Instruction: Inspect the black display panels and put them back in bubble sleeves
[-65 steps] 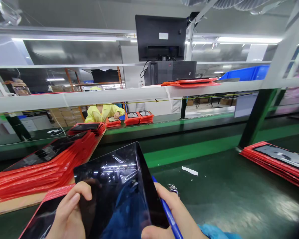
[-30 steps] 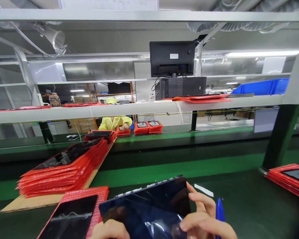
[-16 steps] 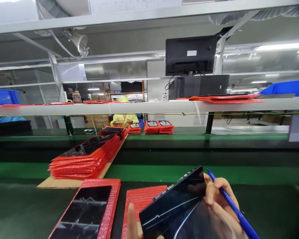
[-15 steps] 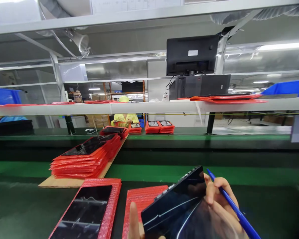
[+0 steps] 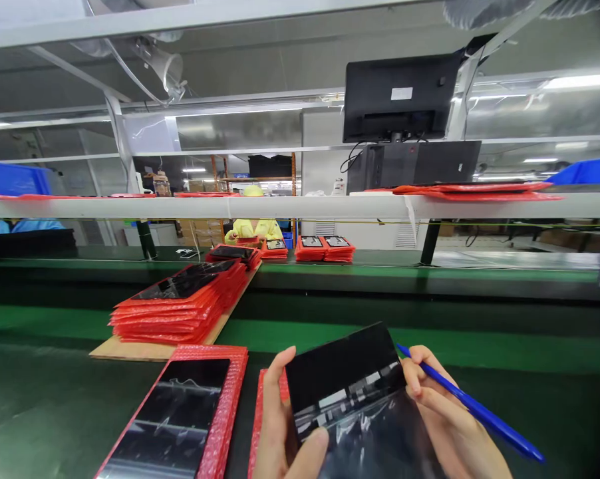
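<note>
Between my two hands is a dark, glossy screen panel (image 5: 352, 382), tilted up, with a strip of small light reflections or parts across its middle. My left hand (image 5: 285, 426) grips its left edge, thumb lying on the face. At the right edge my right hand (image 5: 444, 406) pinches the panel and also holds a blue pen (image 5: 479, 411) pointing up and left. Beneath the panel, a red bubble-wrap pouch (image 5: 258, 426) is mostly hidden. To the left, another black screen panel (image 5: 180, 406) lies on a stack of red bubble-wrap pouches (image 5: 230, 399).
A taller pile of red pouches (image 5: 165, 322) with black panels on top sits on a brown board (image 5: 130, 349). Beyond the green-and-black bench (image 5: 330, 339) a person in yellow (image 5: 255, 229) works. A shelf bar (image 5: 280, 207) crosses ahead, carrying a monitor (image 5: 400, 100).
The panel has turned, so its strip of small parts now faces me. My left hand has come up onto its left edge. The pen has tipped lower to the right.
</note>
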`<state>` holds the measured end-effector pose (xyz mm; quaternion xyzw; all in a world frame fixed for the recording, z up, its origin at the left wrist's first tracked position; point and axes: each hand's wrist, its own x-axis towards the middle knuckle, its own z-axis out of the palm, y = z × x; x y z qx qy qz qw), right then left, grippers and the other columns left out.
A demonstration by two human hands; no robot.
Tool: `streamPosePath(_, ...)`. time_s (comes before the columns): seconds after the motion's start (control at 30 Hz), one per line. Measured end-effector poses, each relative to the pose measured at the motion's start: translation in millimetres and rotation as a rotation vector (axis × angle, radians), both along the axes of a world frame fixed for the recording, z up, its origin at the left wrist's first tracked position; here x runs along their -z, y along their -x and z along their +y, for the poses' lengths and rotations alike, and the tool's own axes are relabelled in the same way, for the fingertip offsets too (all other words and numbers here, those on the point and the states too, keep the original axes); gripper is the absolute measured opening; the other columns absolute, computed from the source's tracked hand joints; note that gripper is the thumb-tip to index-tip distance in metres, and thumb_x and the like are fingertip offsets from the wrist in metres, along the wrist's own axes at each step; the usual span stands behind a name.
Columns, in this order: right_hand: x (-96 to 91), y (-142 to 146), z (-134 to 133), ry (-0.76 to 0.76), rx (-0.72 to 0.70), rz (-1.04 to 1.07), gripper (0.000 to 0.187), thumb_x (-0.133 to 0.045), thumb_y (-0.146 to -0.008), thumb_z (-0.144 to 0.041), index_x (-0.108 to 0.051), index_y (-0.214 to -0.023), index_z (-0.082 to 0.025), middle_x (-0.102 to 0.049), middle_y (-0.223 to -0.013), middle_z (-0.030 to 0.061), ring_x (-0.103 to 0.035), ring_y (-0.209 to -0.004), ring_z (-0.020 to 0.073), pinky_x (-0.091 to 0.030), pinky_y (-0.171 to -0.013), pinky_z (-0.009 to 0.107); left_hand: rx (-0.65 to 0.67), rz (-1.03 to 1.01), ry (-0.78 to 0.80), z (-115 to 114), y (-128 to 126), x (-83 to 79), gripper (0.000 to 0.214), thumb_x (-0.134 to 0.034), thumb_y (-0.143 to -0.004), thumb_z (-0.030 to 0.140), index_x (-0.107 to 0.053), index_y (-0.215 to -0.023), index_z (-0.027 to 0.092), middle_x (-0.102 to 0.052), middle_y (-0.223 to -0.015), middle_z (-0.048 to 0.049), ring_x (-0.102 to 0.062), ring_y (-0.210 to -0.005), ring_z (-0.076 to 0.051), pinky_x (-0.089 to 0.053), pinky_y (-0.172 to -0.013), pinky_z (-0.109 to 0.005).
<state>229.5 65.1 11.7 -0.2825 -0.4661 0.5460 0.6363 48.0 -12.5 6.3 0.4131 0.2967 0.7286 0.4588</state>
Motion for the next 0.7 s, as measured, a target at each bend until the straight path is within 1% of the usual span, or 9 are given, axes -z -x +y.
streamPosePath(0.07,1.2,1,0,0.092,-0.01,0.048,0.024,-0.075,-0.057,-0.019,-0.057,-0.072,-0.024,-0.053,-0.059,-0.0047,-0.051,-0.057,0.0133,-0.051,-0.057,0.022,0.121,-0.114,0.004,4,6,-5.5,0.089,-0.072,-0.065,0.04,-0.025,-0.141,0.03,-0.062,-0.122,-0.006,-0.053,-0.118,-0.03,-0.039,-0.1,-0.041)
streamPosePath(0.13,3.7,2,2,0.183,-0.002,0.115,0.031,-0.074,-0.055,-0.017,-0.061,-0.082,-0.025,-0.058,-0.062,-0.0045,-0.057,-0.059,0.0144,-0.054,-0.057,0.023,0.24,-0.225,0.013,10,11,-8.8,0.1,-0.073,-0.059,0.041,-0.019,-0.143,0.031,-0.059,-0.126,-0.0058,-0.048,-0.124,-0.034,-0.034,-0.105,-0.047)
streamPosePath(0.17,4.7,2,2,0.239,0.005,0.142,0.037,-0.075,-0.054,-0.017,-0.062,-0.087,-0.025,-0.061,-0.064,-0.0044,-0.06,-0.06,0.0152,-0.055,-0.058,0.024,0.269,-0.257,0.024,13,12,-9.7,0.102,-0.072,-0.058,0.041,-0.017,-0.143,0.032,-0.059,-0.126,-0.0059,-0.047,-0.125,-0.035,-0.034,-0.104,-0.05)
streamPosePath(0.23,4.5,2,3,0.364,0.024,0.195,0.047,-0.076,-0.051,-0.015,-0.062,-0.094,-0.026,-0.064,-0.065,-0.0054,-0.063,-0.061,0.0163,-0.057,-0.057,0.025,0.255,-0.27,0.052,17,15,-10.3,0.096,-0.069,-0.061,0.04,-0.02,-0.143,0.032,-0.059,-0.127,-0.0049,-0.041,-0.129,-0.034,-0.032,-0.107,-0.049)
streamPosePath(0.3,1.2,4,2,0.438,0.055,0.246,0.049,-0.077,-0.047,-0.013,-0.062,-0.091,-0.027,-0.064,-0.064,-0.0064,-0.066,-0.063,0.0169,-0.058,-0.058,0.026,0.193,-0.254,0.081,19,16,-9.1,0.08,-0.063,-0.069,0.04,-0.029,-0.141,0.032,-0.055,-0.132,-0.0025,-0.033,-0.135,-0.029,-0.024,-0.112,-0.043)
streamPosePath(0.37,-3.7,6,2,0.426,0.093,0.261,0.044,-0.077,-0.046,-0.014,-0.062,-0.085,-0.026,-0.067,-0.068,-0.0047,-0.068,-0.073,0.0193,-0.059,-0.064,0.028,0.147,-0.247,0.122,20,17,-7.1,0.064,-0.055,-0.079,0.04,-0.034,-0.139,0.034,-0.048,-0.139,0.0002,-0.028,-0.138,-0.025,-0.016,-0.114,-0.039)
streamPosePath(0.47,-9.0,8,2,0.375,0.13,0.24,0.039,-0.076,-0.044,-0.015,-0.06,-0.078,-0.025,-0.068,-0.069,-0.0015,-0.066,-0.091,0.0244,-0.057,-0.078,0.035,0.126,-0.233,0.166,22,18,-4.7,0.051,-0.049,-0.087,0.042,-0.037,-0.137,0.038,-0.04,-0.146,0.0035,-0.027,-0.138,-0.023,-0.013,-0.115,-0.038)
streamPosePath(0.6,-6.6,7,7,0.382,0.118,0.336,0.037,-0.071,-0.043,-0.011,-0.057,-0.075,-0.025,-0.055,-0.057,-0.0063,-0.065,-0.087,0.0233,-0.047,-0.099,0.045,0.152,-0.224,0.203,23,21,-6.6,0.046,-0.052,-0.088,0.04,-0.041,-0.133,0.042,-0.044,-0.143,0.0085,-0.028,-0.137,-0.017,-0.015,-0.114,-0.03)
streamPosePath(0.7,-0.8,4,11,0.35,0.016,0.438,0.035,-0.067,-0.046,-0.007,-0.053,-0.073,-0.024,-0.05,-0.055,-0.0097,-0.065,-0.083,0.0183,-0.035,-0.11,0.044,0.182,-0.236,0.222,25,22,-8.6,0.047,-0.053,-0.088,0.036,-0.04,-0.133,0.043,-0.047,-0.14,0.0087,-0.035,-0.134,-0.017,-0.02,-0.113,-0.029)
